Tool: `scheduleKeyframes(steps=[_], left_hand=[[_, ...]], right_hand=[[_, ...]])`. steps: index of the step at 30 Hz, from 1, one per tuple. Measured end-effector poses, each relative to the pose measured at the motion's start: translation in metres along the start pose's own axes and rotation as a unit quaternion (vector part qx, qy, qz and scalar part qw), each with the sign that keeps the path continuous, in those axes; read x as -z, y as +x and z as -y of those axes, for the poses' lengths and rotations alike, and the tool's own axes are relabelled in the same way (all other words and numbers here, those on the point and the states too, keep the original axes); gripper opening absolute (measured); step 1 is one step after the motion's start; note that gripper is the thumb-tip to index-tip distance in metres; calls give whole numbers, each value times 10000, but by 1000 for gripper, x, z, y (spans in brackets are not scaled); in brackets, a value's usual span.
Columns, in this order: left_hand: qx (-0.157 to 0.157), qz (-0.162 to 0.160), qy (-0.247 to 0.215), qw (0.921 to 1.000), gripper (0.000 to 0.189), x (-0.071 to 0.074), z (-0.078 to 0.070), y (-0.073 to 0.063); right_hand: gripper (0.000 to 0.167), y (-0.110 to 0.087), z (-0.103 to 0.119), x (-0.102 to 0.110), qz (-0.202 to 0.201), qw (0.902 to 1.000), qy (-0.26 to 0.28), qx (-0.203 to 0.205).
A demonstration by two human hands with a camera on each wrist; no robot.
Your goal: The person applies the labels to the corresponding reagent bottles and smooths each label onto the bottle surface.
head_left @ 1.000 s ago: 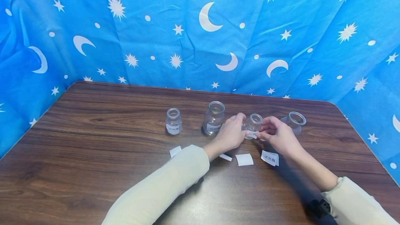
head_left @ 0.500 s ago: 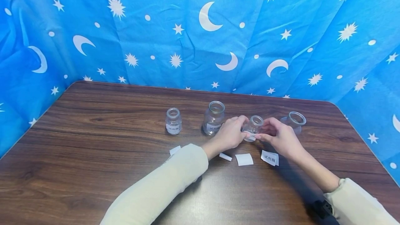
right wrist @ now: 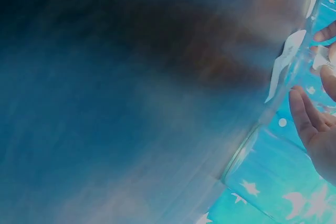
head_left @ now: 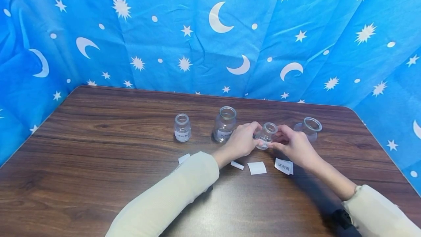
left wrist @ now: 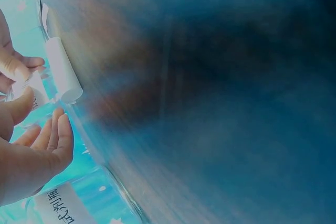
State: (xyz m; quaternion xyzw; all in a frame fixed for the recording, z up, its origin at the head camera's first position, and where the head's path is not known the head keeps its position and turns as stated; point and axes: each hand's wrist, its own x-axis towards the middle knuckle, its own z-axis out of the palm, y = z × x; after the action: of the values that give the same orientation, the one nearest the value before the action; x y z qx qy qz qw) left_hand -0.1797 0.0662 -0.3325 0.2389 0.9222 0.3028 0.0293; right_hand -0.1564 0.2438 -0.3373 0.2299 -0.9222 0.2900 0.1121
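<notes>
In the head view, a small clear glass jar (head_left: 269, 130) stands upright between the two hands. A white label (head_left: 264, 144) lies against its front; in the left wrist view, part of the dark writing on this label (left wrist: 35, 90) shows. My left hand (head_left: 241, 140) grips the jar from the left, its thumb on the label. From the right, my right hand (head_left: 297, 147) holds the jar, thumb at the label's right end and fingers round the side. In the right wrist view, only part of the right hand (right wrist: 320, 135) shows at the edge.
A small labelled jar (head_left: 182, 129) and a larger labelled jar (head_left: 225, 125) stand to the left. Another large jar (head_left: 309, 129) is behind the right hand. Nearer lie a rolled paper (head_left: 237, 165), a blank slip (head_left: 257, 168), printed labels (head_left: 284, 166) and a partly covered slip (head_left: 184, 158).
The right thumb has moved from the label's lifted right corner onto the jar's front, and the label now lies flatter. The jar has shifted slightly toward me.
</notes>
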Motion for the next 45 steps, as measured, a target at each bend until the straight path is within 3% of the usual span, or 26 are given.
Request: scheduleKeyframes(steps=[8, 16, 25, 28, 37, 45], left_hand=[[-4, -85, -62, 9999, 36, -1, -1, -1], [-84, -213, 90, 9997, 36, 0, -2, -3], [3, -187, 119, 9998, 35, 0, -3, -3], [-45, -206, 125, 9997, 34, 0, -3, -3], [-40, -222, 128, 9997, 33, 0, -2, -2], [-39, -106, 232, 9997, 32, 2, -3, -3]], right_hand=[[47, -2, -3, -7, -66, 9986, -103, 509], [35, -1, -4, -6, -226, 9955, -140, 912], [14, -2, -4, 6, 300, 9980, -256, 499], [10, -1, -5, 8, 336, 9977, -206, 548], [12, -1, -5, 7, 130, 9965, -363, 743], [11, -1, 0, 7, 389, 9975, -332, 496]])
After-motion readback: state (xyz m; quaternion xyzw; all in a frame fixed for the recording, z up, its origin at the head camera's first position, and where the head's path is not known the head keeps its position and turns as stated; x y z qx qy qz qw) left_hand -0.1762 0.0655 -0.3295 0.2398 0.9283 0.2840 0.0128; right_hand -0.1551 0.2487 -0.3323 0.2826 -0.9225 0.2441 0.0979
